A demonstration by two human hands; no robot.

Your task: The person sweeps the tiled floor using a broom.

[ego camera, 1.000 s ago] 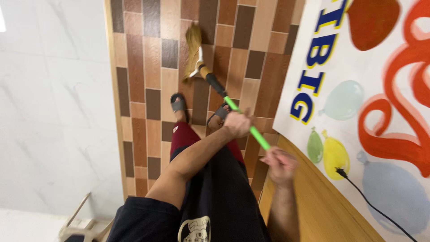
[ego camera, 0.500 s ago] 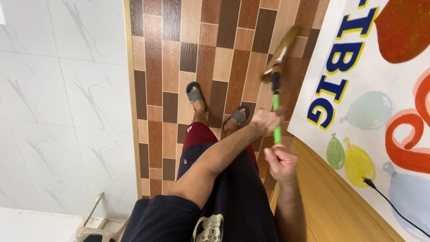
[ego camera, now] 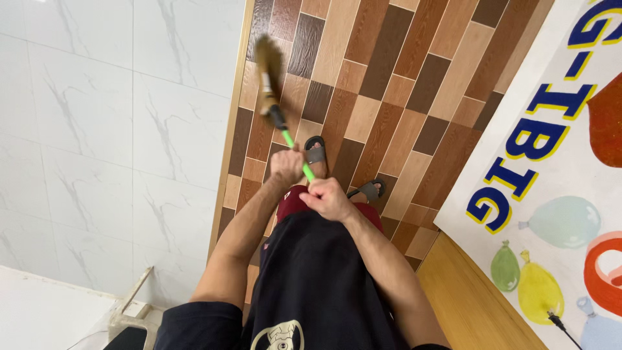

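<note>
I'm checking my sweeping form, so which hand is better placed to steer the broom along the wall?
Left, probably. The left hand grips the broom lower on its green handle, nearer the bristles by the white wall. The right hand holds the top end, close to the body.

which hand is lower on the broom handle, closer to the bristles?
The left hand: it grips the green broom handle nearer the bristles; the right hand holds the upper end.

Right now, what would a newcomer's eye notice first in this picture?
Both hands, left hand and right hand, grip a bright green broom handle at the centre, its straw head near the white marble wall. At right lies a colourful banner with painted balloons.
</note>
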